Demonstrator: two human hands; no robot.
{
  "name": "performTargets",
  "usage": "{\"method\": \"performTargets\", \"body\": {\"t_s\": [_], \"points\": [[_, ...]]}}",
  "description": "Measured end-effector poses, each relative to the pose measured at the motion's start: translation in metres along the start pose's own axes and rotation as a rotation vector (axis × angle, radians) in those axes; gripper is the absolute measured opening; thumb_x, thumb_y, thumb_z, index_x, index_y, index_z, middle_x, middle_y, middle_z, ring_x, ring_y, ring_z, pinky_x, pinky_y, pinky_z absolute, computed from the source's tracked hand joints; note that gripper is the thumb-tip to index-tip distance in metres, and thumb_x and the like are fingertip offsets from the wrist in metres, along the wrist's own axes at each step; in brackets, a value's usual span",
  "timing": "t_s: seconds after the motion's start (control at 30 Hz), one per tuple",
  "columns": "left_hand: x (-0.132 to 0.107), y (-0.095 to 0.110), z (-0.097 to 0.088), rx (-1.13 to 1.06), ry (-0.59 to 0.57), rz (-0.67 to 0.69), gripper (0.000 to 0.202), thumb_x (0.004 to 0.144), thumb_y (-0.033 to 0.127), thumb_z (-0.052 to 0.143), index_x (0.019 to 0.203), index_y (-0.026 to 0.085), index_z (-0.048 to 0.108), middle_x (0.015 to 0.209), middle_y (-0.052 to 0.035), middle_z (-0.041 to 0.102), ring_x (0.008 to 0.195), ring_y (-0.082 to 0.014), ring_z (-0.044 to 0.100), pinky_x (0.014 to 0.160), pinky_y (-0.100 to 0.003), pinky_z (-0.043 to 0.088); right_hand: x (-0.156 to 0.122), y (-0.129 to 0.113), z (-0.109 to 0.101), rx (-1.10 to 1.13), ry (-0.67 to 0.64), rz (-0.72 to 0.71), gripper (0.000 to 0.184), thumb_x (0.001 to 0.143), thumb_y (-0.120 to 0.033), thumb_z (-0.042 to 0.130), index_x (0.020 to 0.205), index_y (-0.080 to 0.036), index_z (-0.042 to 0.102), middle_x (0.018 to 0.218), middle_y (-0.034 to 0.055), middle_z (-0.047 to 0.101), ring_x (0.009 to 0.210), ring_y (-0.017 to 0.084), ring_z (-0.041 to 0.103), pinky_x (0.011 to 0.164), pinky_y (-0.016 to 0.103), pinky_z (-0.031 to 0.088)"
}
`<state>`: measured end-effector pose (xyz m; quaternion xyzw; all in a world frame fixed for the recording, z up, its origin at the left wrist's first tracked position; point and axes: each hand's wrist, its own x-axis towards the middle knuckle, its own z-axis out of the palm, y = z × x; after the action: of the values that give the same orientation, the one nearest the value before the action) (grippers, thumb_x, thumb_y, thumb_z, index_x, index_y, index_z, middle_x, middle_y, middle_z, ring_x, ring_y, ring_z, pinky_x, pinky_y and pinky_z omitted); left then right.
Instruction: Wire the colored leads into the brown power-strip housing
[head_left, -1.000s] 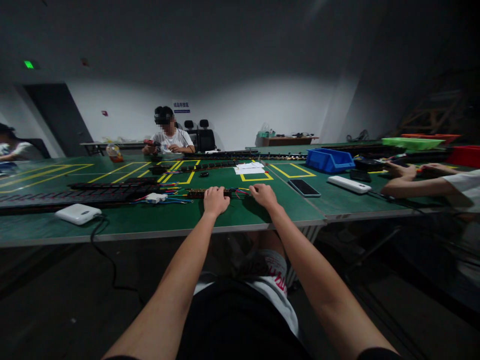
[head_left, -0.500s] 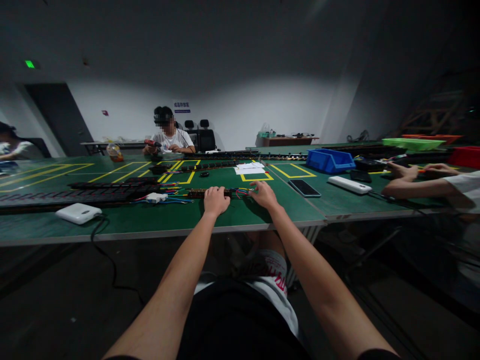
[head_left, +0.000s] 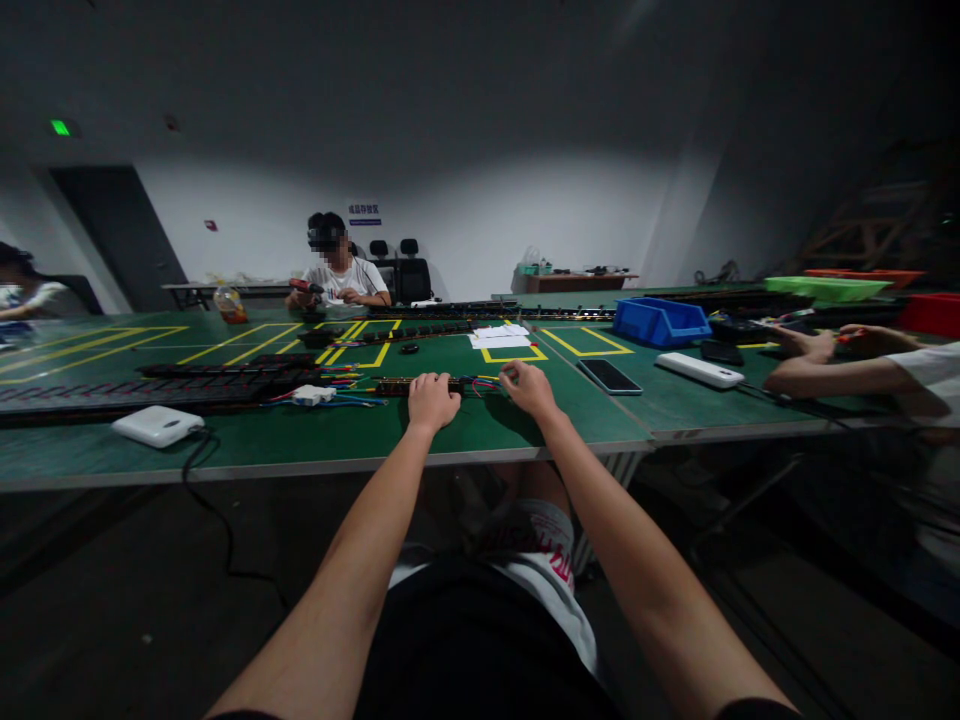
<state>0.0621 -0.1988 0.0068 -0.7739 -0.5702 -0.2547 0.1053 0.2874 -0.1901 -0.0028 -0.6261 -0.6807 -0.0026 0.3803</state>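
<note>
A short dark strip-shaped part (head_left: 394,386) with coloured wires at both ends lies on the green table (head_left: 300,440). Over its right portion my left hand (head_left: 433,402) is closed, gripping it against the tabletop. From its right end a bundle of red, blue and other wires (head_left: 480,384) runs out to my right hand (head_left: 529,388). The fingers of that hand are pinched together at the wire ends. To the left of the strip sit a white connector piece (head_left: 313,396) and several blue wires.
Long dark strips (head_left: 187,385) lie at left, behind a white power bank (head_left: 158,426). A phone (head_left: 609,377), another white power bank (head_left: 698,370) and a blue bin (head_left: 660,320) stand to the right. White papers (head_left: 499,337) lie ahead. Co-workers sit across and at right.
My left hand stays on the strip. My right hand's fingers have drawn together slightly at the wire ends. The co-worker's hands at right have shifted a little.
</note>
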Motion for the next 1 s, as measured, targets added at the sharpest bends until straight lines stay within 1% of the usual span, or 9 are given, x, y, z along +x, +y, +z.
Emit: {"method": "performTargets", "body": {"t_s": [0.13, 0.27, 0.33, 0.47, 0.53, 0.63, 0.8, 0.93, 1.0], "points": [[0.0005, -0.0001, 0.0000, 0.003, 0.000, 0.004, 0.036, 0.093, 0.030, 0.053, 0.122, 0.018, 0.068, 0.121, -0.0149, 0.070, 0.120, -0.0313, 0.058, 0.110, -0.046, 0.042, -0.0015, -0.0023, -0.0010, 0.015, -0.076, -0.010, 0.021, 0.097, -0.033, 0.058, 0.101, -0.021, 0.076, 0.098, 0.0055, 0.078, 0.089, 0.019, 0.070, 0.075, 0.024, 0.044], [0.0008, -0.0009, 0.0005, 0.002, -0.003, 0.009, 0.036, 0.093, 0.031, 0.052, 0.123, 0.017, 0.068, 0.122, -0.0145, 0.070, 0.120, -0.0309, 0.058, 0.110, -0.046, 0.042, -0.0010, -0.0038, -0.0037, -0.025, -0.017, 0.035, 0.027, 0.100, -0.034, 0.053, 0.113, -0.021, 0.074, 0.099, 0.0066, 0.078, 0.092, 0.020, 0.069, 0.076, 0.025, 0.044], [0.0007, -0.0012, 0.0008, 0.003, 0.000, 0.009, 0.037, 0.093, 0.031, 0.052, 0.124, 0.018, 0.068, 0.122, -0.0143, 0.070, 0.120, -0.0307, 0.058, 0.111, -0.046, 0.042, -0.0007, -0.0042, -0.0038, -0.057, -0.029, 0.045, 0.030, 0.101, -0.034, 0.051, 0.116, -0.021, 0.073, 0.102, 0.0073, 0.078, 0.093, 0.020, 0.069, 0.077, 0.025, 0.044], [0.0003, -0.0011, 0.0013, 0.007, 0.009, 0.004, 0.037, 0.093, 0.030, 0.052, 0.124, 0.017, 0.068, 0.122, -0.0146, 0.070, 0.120, -0.0310, 0.058, 0.111, -0.046, 0.042, -0.0003, -0.0032, -0.0016, -0.194, -0.138, -0.039, 0.034, 0.102, -0.036, 0.050, 0.098, -0.018, 0.079, 0.100, 0.0113, 0.077, 0.097, 0.022, 0.066, 0.085, 0.028, 0.042], [0.0002, -0.0010, 0.0016, 0.003, 0.009, 0.009, 0.037, 0.093, 0.030, 0.052, 0.124, 0.017, 0.068, 0.122, -0.0148, 0.070, 0.120, -0.0312, 0.058, 0.110, -0.046, 0.042, 0.0002, -0.0018, -0.0009, -0.236, -0.100, -0.055, 0.040, 0.103, -0.037, 0.046, 0.097, -0.018, 0.080, 0.101, 0.0132, 0.076, 0.100, 0.024, 0.063, 0.089, 0.029, 0.042], [0.0003, -0.0006, 0.0021, 0.006, 0.005, 0.001, 0.037, 0.092, 0.029, 0.053, 0.124, 0.017, 0.068, 0.122, -0.0147, 0.070, 0.120, -0.0313, 0.057, 0.109, -0.046, 0.042, 0.0008, 0.0002, -0.0006, -0.228, 0.030, -0.003, 0.045, 0.104, -0.038, 0.041, 0.104, -0.017, 0.081, 0.107, 0.0138, 0.074, 0.105, 0.024, 0.061, 0.091, 0.029, 0.042], [0.0002, -0.0003, 0.0021, 0.016, 0.014, -0.006, 0.036, 0.092, 0.029, 0.054, 0.123, 0.018, 0.068, 0.122, -0.0140, 0.070, 0.120, -0.0308, 0.057, 0.109, -0.044, 0.042, -0.0001, 0.0009, -0.0002, -0.217, -0.039, 0.035, 0.045, 0.101, -0.042, 0.047, 0.087, -0.018, 0.083, 0.093, 0.0124, 0.075, 0.096, 0.023, 0.063, 0.082, 0.027, 0.043], [0.0004, -0.0011, 0.0017, 0.003, 0.005, -0.001, 0.035, 0.093, 0.030, 0.054, 0.123, 0.019, 0.068, 0.121, -0.0137, 0.070, 0.121, -0.0306, 0.057, 0.110, -0.045, 0.041, 0.0001, 0.0003, -0.0014, -0.211, -0.034, 0.057, 0.046, 0.101, -0.042, 0.046, 0.087, -0.019, 0.083, 0.090, 0.0119, 0.076, 0.091, 0.022, 0.065, 0.075, 0.026, 0.042], [0.0004, -0.0015, 0.0020, 0.001, 0.003, 0.004, 0.035, 0.093, 0.030, 0.053, 0.123, 0.018, 0.068, 0.121, -0.0137, 0.070, 0.120, -0.0302, 0.058, 0.110, -0.044, 0.041, 0.0003, -0.0004, -0.0021, -0.210, -0.071, 0.073, 0.047, 0.100, -0.044, 0.046, 0.083, -0.020, 0.082, 0.085, 0.0111, 0.075, 0.086, 0.021, 0.065, 0.070, 0.027, 0.040]]}}
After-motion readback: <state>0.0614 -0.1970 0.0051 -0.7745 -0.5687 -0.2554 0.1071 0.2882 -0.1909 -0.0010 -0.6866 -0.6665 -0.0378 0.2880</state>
